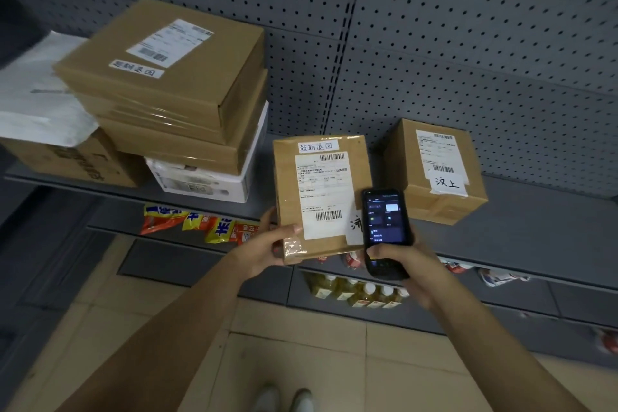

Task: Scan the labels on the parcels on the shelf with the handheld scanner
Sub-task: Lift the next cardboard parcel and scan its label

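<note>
My left hand grips the lower left corner of a brown parcel and tilts it up off the shelf's front, its white label facing me. My right hand holds a black handheld scanner, its lit screen toward me, overlapping the parcel's lower right corner. A second labelled brown parcel sits on the grey shelf to the right. At the left stands a stack of brown parcels on a white box.
A white mailer bag lies on a brown carton at the far left. Grey pegboard backs the shelf. Lower shelves hold snack packets and bottles. Tiled floor and my shoes are below.
</note>
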Tool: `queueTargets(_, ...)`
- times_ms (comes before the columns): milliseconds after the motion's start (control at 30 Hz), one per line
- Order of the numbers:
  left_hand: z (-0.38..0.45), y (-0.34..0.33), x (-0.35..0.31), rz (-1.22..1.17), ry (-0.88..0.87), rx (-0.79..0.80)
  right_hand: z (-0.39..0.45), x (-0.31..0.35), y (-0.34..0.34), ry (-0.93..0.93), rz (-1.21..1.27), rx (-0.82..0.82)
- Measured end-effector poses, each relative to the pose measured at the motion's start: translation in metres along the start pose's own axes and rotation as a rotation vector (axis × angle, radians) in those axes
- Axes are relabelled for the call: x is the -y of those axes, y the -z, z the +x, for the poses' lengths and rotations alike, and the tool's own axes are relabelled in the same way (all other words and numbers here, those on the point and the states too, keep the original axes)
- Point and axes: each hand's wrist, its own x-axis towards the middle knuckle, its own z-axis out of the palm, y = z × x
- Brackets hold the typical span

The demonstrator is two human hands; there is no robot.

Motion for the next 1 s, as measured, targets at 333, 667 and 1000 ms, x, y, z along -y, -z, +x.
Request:
queueTargets(333,-0.029,-0.054,-0.117,0.195,-0.352,0.040,-0.092,0.099,-0.032,-0.029,0.093,0.237)
queueTargets(667,-0.059,-0.089,-0.166,0.283,-0.499,0.110,-0.126,0.123,-0.059,-0.051,0.212,0.265)
queueTargets(1000,-0.062,-0.095,-0.169,0.295,-0.504,0.097,-0.136,0.123,-0.059,-0.015,0.215,0.261)
